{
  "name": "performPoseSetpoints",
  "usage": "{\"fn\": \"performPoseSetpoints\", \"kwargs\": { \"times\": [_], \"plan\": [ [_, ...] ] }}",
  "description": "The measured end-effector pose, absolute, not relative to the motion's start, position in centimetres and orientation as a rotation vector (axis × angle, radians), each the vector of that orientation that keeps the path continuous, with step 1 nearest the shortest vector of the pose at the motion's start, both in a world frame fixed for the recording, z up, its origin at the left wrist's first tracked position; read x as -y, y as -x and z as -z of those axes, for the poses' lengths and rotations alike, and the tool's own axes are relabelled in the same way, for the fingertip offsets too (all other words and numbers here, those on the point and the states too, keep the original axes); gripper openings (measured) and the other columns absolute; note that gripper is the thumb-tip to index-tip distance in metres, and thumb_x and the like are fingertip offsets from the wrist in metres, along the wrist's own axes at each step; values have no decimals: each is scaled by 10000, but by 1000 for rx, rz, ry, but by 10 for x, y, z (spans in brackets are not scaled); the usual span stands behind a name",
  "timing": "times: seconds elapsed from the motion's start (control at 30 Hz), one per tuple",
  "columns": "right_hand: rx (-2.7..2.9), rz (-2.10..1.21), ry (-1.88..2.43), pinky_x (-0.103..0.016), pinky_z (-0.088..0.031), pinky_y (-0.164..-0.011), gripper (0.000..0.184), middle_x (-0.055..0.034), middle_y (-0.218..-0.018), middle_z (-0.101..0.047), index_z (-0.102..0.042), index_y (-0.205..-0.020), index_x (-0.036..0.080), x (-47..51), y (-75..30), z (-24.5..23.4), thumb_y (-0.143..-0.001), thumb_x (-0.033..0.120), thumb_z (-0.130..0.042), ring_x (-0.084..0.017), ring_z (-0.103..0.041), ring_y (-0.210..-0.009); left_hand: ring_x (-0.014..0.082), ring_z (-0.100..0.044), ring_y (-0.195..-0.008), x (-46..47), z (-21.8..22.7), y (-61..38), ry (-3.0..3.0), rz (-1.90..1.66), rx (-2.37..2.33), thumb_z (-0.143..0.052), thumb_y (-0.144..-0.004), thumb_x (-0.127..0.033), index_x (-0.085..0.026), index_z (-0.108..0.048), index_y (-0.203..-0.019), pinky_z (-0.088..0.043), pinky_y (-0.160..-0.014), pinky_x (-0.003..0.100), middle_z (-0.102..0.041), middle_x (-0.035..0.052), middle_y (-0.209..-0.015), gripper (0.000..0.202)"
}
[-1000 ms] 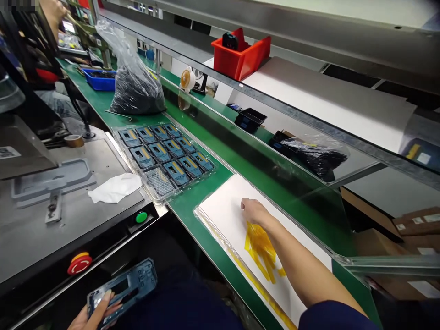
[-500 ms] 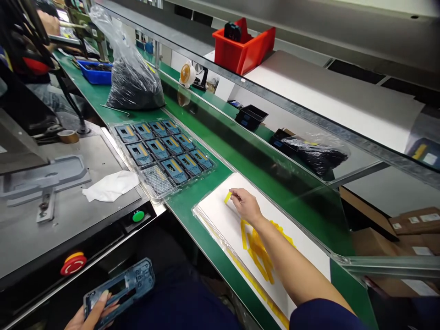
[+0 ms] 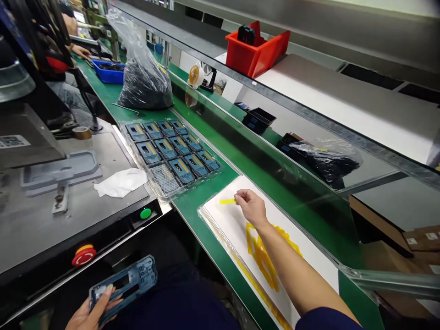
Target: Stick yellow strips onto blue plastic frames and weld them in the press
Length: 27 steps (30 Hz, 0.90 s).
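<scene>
My right hand point(image 3: 251, 206) is pinched on a small yellow tape strip point(image 3: 227, 201), held just above the white sheet point(image 3: 227, 220) on the green bench. More yellow tape strips point(image 3: 261, 256) lie stuck on the sheet under my forearm. Low at the left, over my lap, my left hand point(image 3: 89, 311) grips a blue-grey plastic frame part point(image 3: 125, 286). A clear tray point(image 3: 165, 181) holding several blue parts lies left of the sheet.
A grey press fixture point(image 3: 62, 169) with a white cloth point(image 3: 120, 182), green button point(image 3: 145, 213) and red stop button point(image 3: 83, 255) is at left. Behind stand a bag of black parts point(image 3: 144, 82), a blue bin point(image 3: 109, 72), a red bin point(image 3: 256, 48) on the shelf. Another person works far left.
My right hand has lifted a yellow strip off the white sheet and now holds it out to the left. The left hand with the frame part has barely moved.
</scene>
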State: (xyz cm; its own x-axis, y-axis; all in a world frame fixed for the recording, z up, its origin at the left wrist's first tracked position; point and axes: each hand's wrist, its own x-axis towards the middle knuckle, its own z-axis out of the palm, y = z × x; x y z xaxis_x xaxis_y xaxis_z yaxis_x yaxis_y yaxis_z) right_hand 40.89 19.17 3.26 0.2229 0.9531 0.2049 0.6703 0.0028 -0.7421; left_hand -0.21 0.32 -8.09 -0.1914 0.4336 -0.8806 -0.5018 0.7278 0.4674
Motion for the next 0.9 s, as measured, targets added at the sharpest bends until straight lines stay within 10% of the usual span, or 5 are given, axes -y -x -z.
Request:
{"fn": "performPoseSetpoints", "kwargs": {
  "times": [0.43, 0.9],
  "plan": [
    [1534, -1870, 1041, -251, -472, -634, 209, 2, -705, -636, -623, -825, 164, -150, -180, 21, -662, 263, -708, -117, -589, -629, 223, -676, -843, -2, 48, -10, -91, -1254, -1532, -706, -658, -475, -155, -615, -965, -495, -758, 320, -707, 99, -985, 452],
    [1837, -1871, 933, -244, -476, -600, 133, -9, -739, -650, -614, -866, 184, -114, -144, 79, -743, 215, -577, -128, -607, -630, 163, -672, -721, 2, 65, -11, -7, -1403, -1583, -785, -595, -365, -147, -624, -855, -522, -725, 278, -684, 25, -805, 376]
  ]
}}
